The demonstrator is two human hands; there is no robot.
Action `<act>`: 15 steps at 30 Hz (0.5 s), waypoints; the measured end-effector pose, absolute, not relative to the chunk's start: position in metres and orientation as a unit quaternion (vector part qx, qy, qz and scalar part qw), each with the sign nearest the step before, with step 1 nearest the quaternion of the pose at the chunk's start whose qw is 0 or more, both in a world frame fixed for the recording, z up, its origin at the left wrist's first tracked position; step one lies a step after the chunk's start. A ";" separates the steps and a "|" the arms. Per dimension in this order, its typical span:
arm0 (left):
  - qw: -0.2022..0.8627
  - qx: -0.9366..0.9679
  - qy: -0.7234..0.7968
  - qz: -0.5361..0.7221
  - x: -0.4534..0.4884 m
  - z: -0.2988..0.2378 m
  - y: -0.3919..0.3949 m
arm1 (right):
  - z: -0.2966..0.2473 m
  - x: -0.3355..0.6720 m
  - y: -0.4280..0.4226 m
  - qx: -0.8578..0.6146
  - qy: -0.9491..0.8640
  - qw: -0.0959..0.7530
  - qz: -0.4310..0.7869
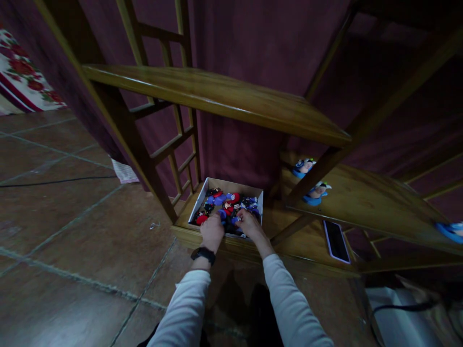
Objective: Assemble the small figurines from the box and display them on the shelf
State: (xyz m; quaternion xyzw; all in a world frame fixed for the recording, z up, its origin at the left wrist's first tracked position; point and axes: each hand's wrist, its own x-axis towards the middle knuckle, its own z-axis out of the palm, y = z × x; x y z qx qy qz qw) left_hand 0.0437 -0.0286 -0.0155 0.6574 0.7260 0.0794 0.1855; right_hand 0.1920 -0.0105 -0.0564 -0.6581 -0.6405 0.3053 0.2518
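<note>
A shallow cardboard box [217, 183] sits on the bottom board of a wooden shelf unit, filled with several small red, blue and black figurines [227, 202]. Both hands reach into its near side. My left hand [212, 231], with a black watch on the wrist, is curled over the figurines at the box's front left. My right hand [249, 222] is curled over a blue figurine at the front right. What each set of fingers grips is too small to make out.
Two blue-based figurines [304, 166] [317, 192] stand on the low shelf board [365, 202] to the right. A phone [336, 241] lies on the bottom board. A wider shelf board [217, 96] overhangs the box. Tiled floor [72, 231] spreads left.
</note>
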 end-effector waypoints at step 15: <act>0.218 0.613 0.732 0.201 0.010 -0.015 -0.015 | -0.039 0.196 -0.010 -0.544 -0.306 0.535 0.570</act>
